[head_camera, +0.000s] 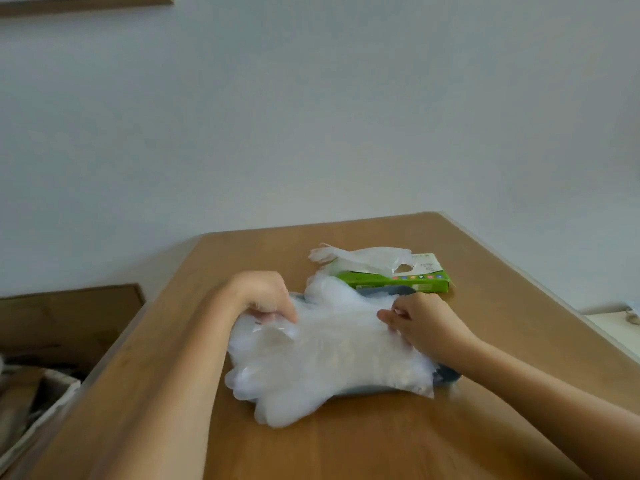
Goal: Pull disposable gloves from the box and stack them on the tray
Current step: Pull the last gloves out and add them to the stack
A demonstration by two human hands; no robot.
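A heap of clear plastic gloves (325, 355) lies on a dark grey tray (448, 375), which it almost wholly hides. My left hand (265, 294) pinches the heap's far left edge with curled fingers. My right hand (420, 317) pinches its far right edge. Behind the tray lies the green and white glove box (401, 280), flat on the wooden table (346, 445). One glove (360, 256) sticks out of the box's top slot and droops to the left.
The table ends close behind the box at a pale wall. A brown cardboard box (65, 320) with dark contents stands on the floor to the left. A white surface (620, 323) shows at the right edge.
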